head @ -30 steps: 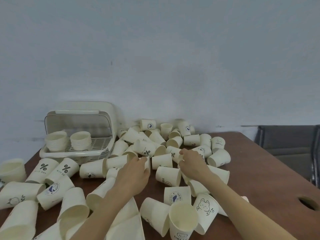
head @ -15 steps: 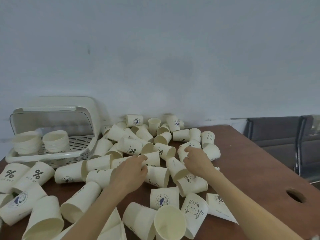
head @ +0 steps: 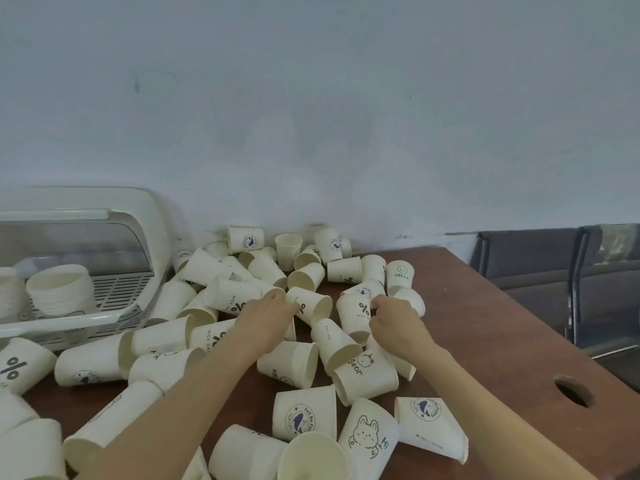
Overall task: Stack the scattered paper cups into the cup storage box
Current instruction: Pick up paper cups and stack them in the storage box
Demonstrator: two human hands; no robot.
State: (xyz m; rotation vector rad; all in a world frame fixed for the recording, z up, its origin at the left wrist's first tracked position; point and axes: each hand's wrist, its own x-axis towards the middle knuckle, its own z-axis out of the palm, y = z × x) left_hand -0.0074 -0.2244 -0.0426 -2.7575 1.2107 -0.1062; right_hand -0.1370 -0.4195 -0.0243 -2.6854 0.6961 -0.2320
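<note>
At twelve o'clock on the brown wooden tabletop (head: 502, 327), our left hand (head: 266, 322) and right hand (head: 394, 323) each pinch a tipped cream paper cup (head: 311, 306), best nested rim-first.

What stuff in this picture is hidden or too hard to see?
- Cup storage box: left side cut off by the head view's edge.
- Stacks inside: rims too fine to count.
- Left hand: fingertips hidden among the cups; grip unclear.
- Bottom cup: cut off by the lower edge.

Matt paper cups (head: 356, 372); smooth brown wood table (head: 502, 341); glossy plastic storage box (head: 145, 216).
</note>
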